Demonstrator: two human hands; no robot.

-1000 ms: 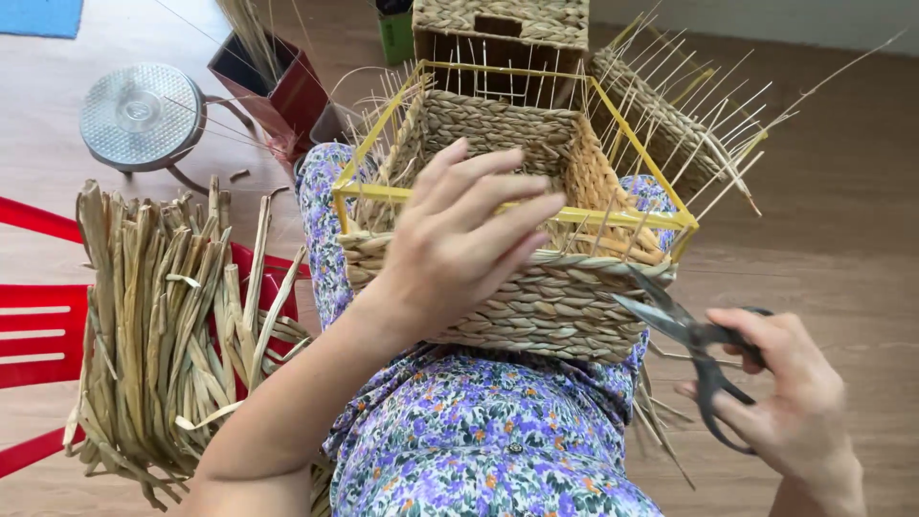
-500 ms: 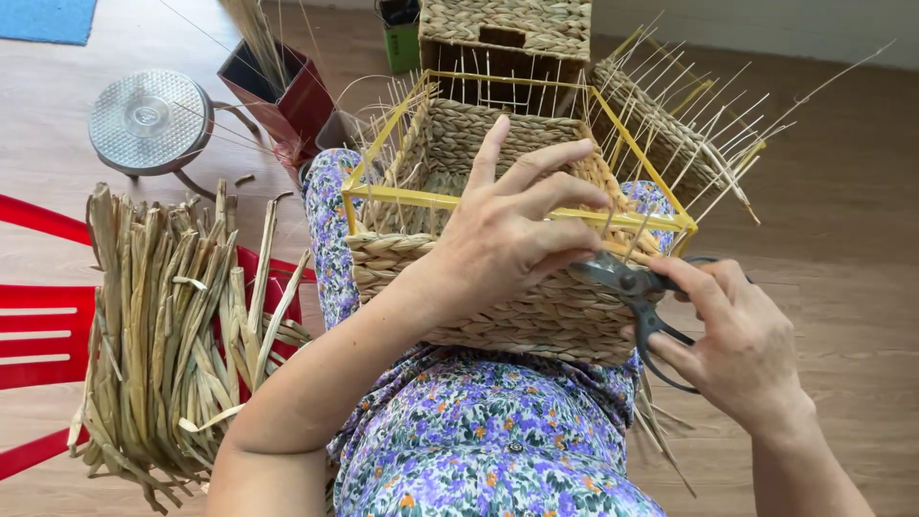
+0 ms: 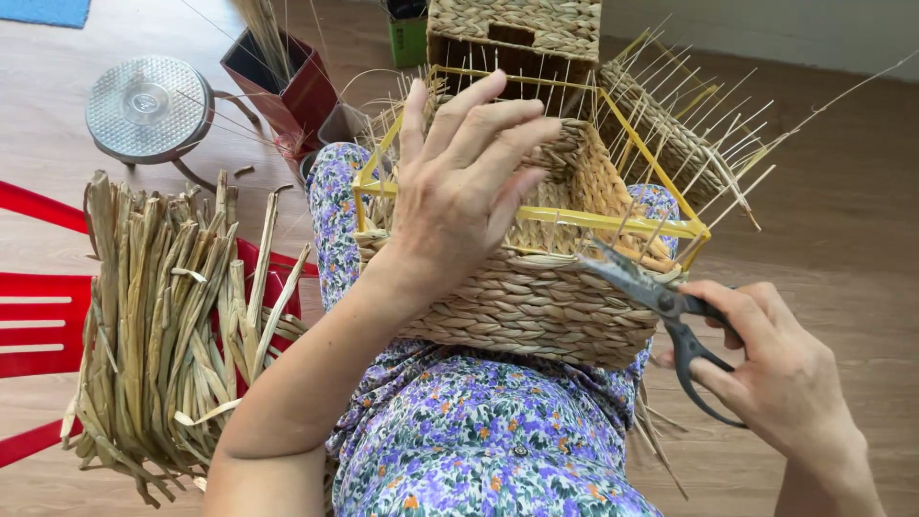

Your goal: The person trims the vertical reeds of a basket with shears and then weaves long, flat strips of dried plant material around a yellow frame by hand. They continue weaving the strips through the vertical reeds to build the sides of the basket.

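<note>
The basket [image 3: 536, 306] sat on the person's lap, on the flowered dress [image 3: 479, 440], with its open top tipped away from them and its long axis running left to right across the knees. A yellow frame [image 3: 574, 218] edged the rim, and thin uncut stakes [image 3: 713, 144] bristled up and out from the far side.

The left hand [image 3: 459, 191] lay over the near rim, palm down, fingers spread wide and pointing away and to the right, steadying the basket rather than gripping it.

The right hand [image 3: 775, 373] held the scissors [image 3: 661, 302] by their black handles, fingers curled through the loops. The blades looked nearly closed and pointed up and to the left, their tips touching the basket's near right corner just under the frame. The scissors' long axis ran on a slant from the hand at lower right to that corner.

A thick bundle of dried reeds [image 3: 163, 325] lay on a red chair [image 3: 38, 316] to the left, its strands running roughly toward and away from the person. Beyond it stood a metal stool [image 3: 148, 107] and a dark red box [image 3: 287, 86] with stalks in it. Another woven box [image 3: 517, 29] stood behind the basket on the wooden floor [image 3: 842, 172].
</note>
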